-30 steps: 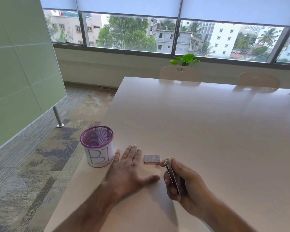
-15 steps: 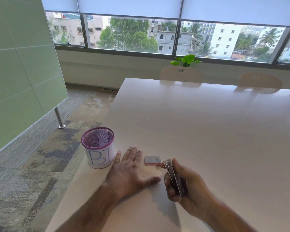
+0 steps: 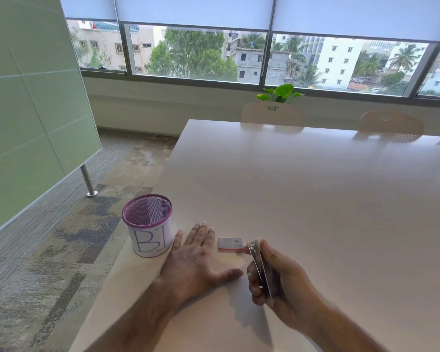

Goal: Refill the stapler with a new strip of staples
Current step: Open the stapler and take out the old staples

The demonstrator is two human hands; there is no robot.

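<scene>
Daylight from the wide windows falls across the pale table [image 3: 315, 199], which fills the right and centre of the frame. I see the right hand [image 3: 282, 280] low, right of centre, fingers curled tight around the stapler [image 3: 263, 270], held on edge with its metal nose tipped up and away, probably so the magazine can be reached. The left hand [image 3: 196, 260] lies flat on the table at lower centre, fingers spread and gripping nothing; I read it as a brace, free for the next reach. The staple box [image 3: 230, 244] sits closed between the hands, just beyond the thumb. A purple mesh cup [image 3: 149, 226] stands at the table's left edge, touching the left hand's little-finger side, or nearly so.
</scene>
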